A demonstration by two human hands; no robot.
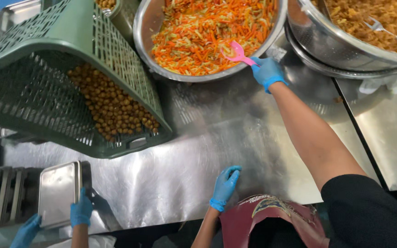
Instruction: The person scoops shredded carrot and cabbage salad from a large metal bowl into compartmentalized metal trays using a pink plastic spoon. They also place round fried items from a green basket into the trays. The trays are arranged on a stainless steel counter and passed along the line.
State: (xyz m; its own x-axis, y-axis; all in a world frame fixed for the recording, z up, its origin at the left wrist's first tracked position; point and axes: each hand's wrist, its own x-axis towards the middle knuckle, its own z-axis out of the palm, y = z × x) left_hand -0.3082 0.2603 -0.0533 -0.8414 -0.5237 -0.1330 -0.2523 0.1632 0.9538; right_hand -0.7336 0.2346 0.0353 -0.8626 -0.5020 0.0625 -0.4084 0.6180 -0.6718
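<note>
Fingers of my gloved right hand (267, 71) clench the handle of a pink spoon (235, 51), its head laid over the near rim onto the carrot salad (198, 32), placed to scoop. The salad's steel bowl (141, 27) sits far across the worktop (198, 156), between a tilted green crate (47, 50) of chickpeas (111, 105) and a colander (341, 46). My left hand is out of view; another gloved hand (225, 183) near the edge looks like a co-worker's.

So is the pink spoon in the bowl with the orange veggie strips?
Yes, the right hand holds the pink spoon with its scoop end resting on the shredded orange vegetables inside the big metal bowl.
</note>
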